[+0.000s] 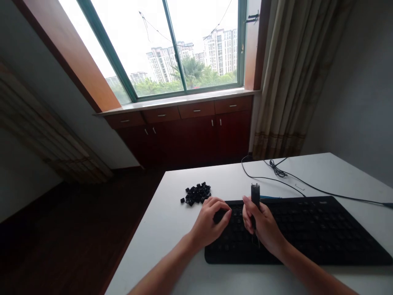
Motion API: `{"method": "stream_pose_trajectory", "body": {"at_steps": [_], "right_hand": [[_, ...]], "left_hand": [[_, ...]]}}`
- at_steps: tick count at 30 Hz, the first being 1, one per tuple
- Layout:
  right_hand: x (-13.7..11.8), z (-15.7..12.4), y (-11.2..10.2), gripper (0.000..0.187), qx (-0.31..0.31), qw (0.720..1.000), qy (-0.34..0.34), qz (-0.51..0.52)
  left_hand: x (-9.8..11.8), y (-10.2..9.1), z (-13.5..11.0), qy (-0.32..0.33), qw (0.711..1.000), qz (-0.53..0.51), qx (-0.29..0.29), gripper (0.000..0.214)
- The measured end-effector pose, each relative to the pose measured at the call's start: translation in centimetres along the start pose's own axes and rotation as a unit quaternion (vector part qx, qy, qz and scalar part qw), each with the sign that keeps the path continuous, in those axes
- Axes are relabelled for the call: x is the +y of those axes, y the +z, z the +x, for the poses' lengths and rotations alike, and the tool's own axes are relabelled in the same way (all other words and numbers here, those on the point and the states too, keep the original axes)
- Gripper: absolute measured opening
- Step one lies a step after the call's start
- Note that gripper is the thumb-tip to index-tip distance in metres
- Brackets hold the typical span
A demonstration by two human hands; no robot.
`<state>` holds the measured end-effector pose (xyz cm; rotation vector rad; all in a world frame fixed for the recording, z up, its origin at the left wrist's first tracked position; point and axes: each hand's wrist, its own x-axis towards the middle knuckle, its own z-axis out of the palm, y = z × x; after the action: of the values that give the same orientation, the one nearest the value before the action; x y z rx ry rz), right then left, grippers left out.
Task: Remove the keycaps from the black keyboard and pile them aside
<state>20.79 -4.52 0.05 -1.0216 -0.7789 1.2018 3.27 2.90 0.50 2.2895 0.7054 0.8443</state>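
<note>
A black keyboard (307, 229) lies across the white table. My right hand (260, 225) is wrapped round a dark keycap puller (255, 194), held upright above the keyboard. Pronged metal shows at the tool's top, and thin wires stick out below my fist. Over the keyboard's left end, my left hand (211, 219) is curled, thumb and index fingertips nearly meeting; anything between them is too small to make out. Just beyond my left hand sits a pile of loose black keycaps (198, 193).
Black cables (278, 169) run over the table (159, 241) behind the keyboard. A thin blue object (270, 197) lies at the keyboard's back edge, and a small bent wire (299, 187) rests farther back. Beyond stand a wooden cabinet (190, 131), a window and curtains (279, 82).
</note>
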Motion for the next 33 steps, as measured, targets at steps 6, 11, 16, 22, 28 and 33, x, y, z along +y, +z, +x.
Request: {"method": "stream_pose_trajectory", "body": {"at_steps": [6, 11, 16, 22, 28, 33], "right_hand": [[-2.1, 1.7, 1.7, 0.052, 0.047, 0.998, 0.015, 0.028], [-3.4, 5.0, 3.3, 0.049, 0.027, 0.998, 0.016, 0.048], [-2.6, 6.6, 3.7, 0.045, 0.016, 0.998, 0.020, 0.065], [-1.3, 6.7, 3.6, 0.042, 0.031, 0.997, 0.028, 0.060], [-0.9, 6.7, 3.7, 0.041, 0.074, 0.995, 0.033, 0.052], [-0.3, 6.0, 4.0, 0.040, 0.086, 0.996, 0.020, 0.014]], "left_hand": [[-0.3, 0.4, -0.1, 0.034, 0.998, 0.051, 0.004, 0.015], [-0.6, 0.6, -0.3, 0.027, 0.998, 0.065, 0.006, 0.020], [-0.4, 0.5, -0.2, 0.021, 0.997, 0.072, -0.004, 0.020], [-0.1, 0.3, 0.0, 0.020, 0.996, 0.081, -0.024, 0.023], [-0.1, 0.1, 0.2, 0.009, 0.996, 0.077, -0.034, 0.023], [-0.3, 0.2, 0.3, 0.010, 0.998, 0.062, -0.032, 0.022]]}}
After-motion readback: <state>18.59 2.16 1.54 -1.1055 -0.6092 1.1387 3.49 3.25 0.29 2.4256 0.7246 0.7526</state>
